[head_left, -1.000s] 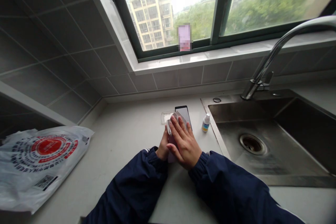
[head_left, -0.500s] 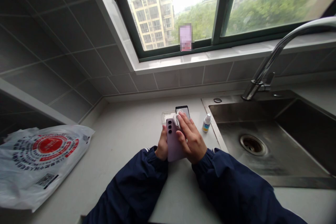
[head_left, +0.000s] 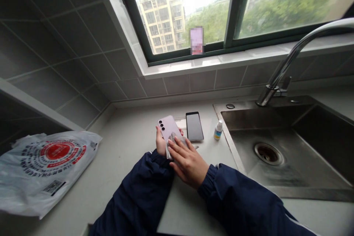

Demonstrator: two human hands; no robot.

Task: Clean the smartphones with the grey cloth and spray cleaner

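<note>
My left hand [head_left: 160, 142] is closed round a pale purple smartphone [head_left: 169, 125], whose back with its three lenses faces up. The phone tilts with its top toward the left. My right hand [head_left: 188, 160] presses a greyish cloth [head_left: 175, 137] flat against the lower part of the phone's back, its fingers over the cloth. Just beyond, a second phone with a dark frame and grey screen [head_left: 194, 127] lies on the counter. A clear flat case [head_left: 181, 124] is partly hidden behind the held phone. To the right stands a small white spray bottle [head_left: 218, 130] with a blue and yellow label.
At right, a steel sink [head_left: 235, 162] is set into the white counter [head_left: 132, 129], with a chrome faucet [head_left: 284, 59] arching over it. A white plastic bag with red print [head_left: 52, 169] lies at left. A window [head_left: 193, 7] is ahead.
The held phone has tilted and shifted left. My right hand with the cloth has slid from the phone's upper right to its lower part, uncovering the second phone.
</note>
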